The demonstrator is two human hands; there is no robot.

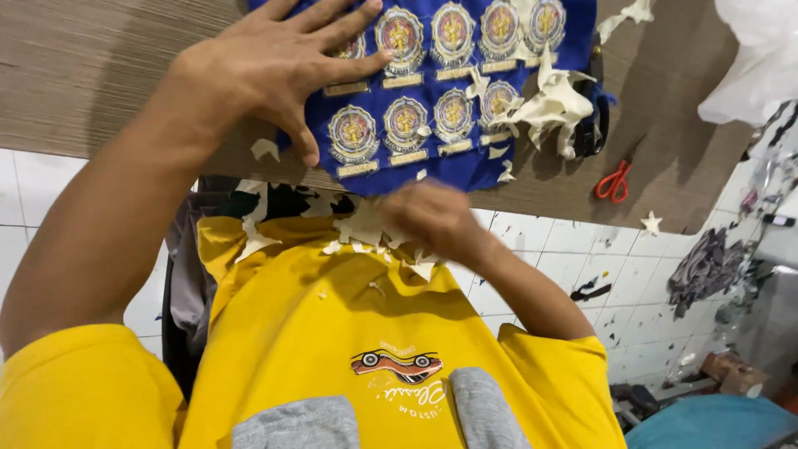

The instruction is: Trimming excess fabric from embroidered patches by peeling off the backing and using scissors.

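The left hand [278, 62], fingers spread, presses flat on a blue cloth [465, 166] bearing nine visible round gold-and-silver embroidered badges [406, 125], while the blurred right hand [432, 218] pinches cream backing-paper scraps [366, 229].

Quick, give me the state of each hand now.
Left hand: open, fingers spread, pressing flat on the blue cloth with embroidered badges.
Right hand: blurred; cannot tell.

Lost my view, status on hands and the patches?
Left hand flat on blue cloth with embroidered badges. Right hand blurred at its lower edge, grip unclear. Cream backing scraps littering cloth.
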